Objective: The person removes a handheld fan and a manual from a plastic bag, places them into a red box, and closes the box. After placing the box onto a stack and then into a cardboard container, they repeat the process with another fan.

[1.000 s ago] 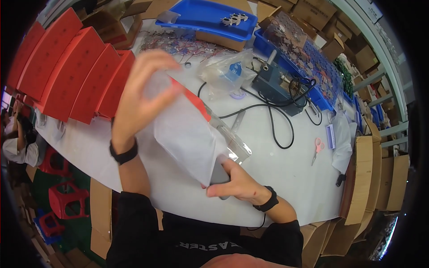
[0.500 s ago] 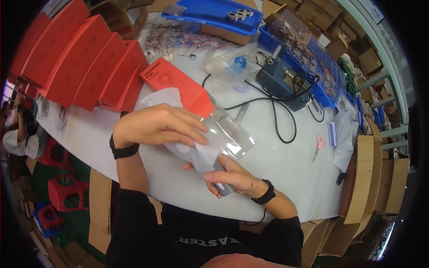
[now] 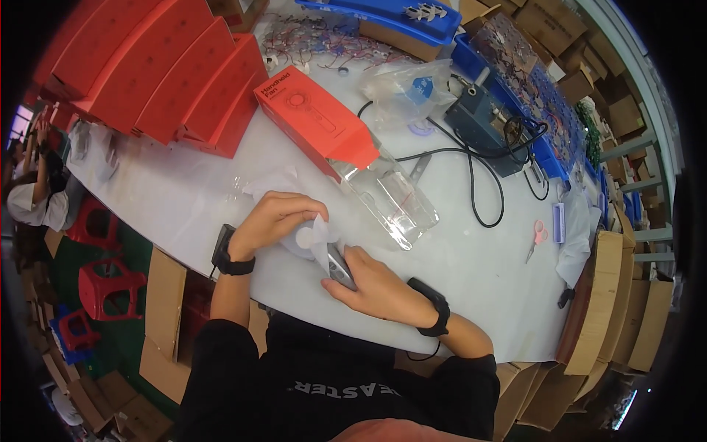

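Note:
My right hand (image 3: pixel 379 291) is closed around the grey handle of a handheld fan (image 3: pixel 339 267), low over the near part of the table. A thin white wrapper (image 3: pixel 313 234) covers the fan's other end, so the head is mostly hidden. With thumb and fingers, my left hand (image 3: pixel 276 221) pinches the wrapper's edge at that end. Beyond my hands lies a red box (image 3: pixel 317 114), its near end open. A clear plastic tray (image 3: pixel 394 195) sticks out of that end.
Stacked red boxes (image 3: pixel 162 66) stand at the far left. A dark blue-grey machine (image 3: pixel 479 121) with a looping black cable is on the right, near pink scissors (image 3: pixel 538 234). A clear bag (image 3: pixel 409 92), blue trays (image 3: pixel 442 26) and loose wired parts (image 3: pixel 331 44) lie farther back.
My left hand has moved down and now pinches the wrapper instead of lying over it. The fan has shifted left and up with my right hand. The view has tilted, so the box appears farther right.

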`<state>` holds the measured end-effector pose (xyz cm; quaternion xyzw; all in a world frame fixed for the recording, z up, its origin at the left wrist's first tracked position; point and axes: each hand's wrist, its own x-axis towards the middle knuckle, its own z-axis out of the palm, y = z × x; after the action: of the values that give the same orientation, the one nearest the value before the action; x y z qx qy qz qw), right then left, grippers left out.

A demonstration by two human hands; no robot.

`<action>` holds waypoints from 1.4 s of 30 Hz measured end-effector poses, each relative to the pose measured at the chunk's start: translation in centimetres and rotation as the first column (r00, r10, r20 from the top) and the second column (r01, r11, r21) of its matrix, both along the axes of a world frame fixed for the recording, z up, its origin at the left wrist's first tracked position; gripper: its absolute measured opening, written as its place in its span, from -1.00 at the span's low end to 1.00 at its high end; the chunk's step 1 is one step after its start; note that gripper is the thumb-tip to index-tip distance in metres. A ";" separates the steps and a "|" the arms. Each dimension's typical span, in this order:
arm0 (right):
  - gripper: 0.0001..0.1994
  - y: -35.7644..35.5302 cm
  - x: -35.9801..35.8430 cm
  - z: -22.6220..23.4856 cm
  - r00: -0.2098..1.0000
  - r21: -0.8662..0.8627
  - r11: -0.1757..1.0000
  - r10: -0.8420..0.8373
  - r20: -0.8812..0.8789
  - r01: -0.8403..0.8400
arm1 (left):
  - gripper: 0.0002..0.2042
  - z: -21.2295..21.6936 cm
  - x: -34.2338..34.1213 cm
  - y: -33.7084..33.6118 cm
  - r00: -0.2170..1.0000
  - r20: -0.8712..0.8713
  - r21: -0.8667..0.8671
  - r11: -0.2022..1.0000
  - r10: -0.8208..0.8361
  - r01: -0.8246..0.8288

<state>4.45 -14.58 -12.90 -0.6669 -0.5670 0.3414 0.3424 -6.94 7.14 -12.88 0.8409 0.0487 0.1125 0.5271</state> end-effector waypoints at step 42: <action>-0.59 -3.8 1.6 6.6 0.830 -0.042 0.984 0.170 0.532 -0.174 | -0.63 -2.3 -2.0 2.0 0.960 -0.043 -0.307 0.918 -0.277 0.251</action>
<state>6.02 -18.41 -6.34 -0.6802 -0.6988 0.1699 0.1420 -8.89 9.16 -15.22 0.7547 -0.0262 -0.0046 0.6556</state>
